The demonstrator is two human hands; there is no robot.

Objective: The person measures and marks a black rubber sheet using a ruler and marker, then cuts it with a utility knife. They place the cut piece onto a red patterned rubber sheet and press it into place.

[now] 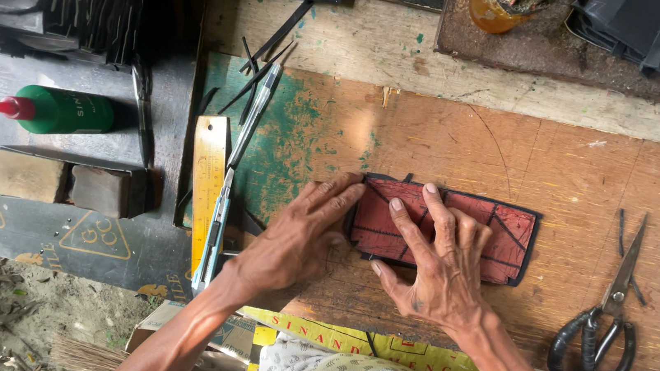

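Lying on its side at the left of the table (515, 161): a green squeeze bottle (63, 112) with a red pointed nozzle and a faint pale label across its body. Spread flat beneath it, a dark printed sheet (51, 237) marked with yellow triangle emblems and lettering along its near edge. Hanging at the near edge of the table, just below the wrists, a yellow printed strip (353, 343) with red lettering; beside it, lower left, a cardboard box (225, 339) with a dark and yellow printed face, partly hidden.
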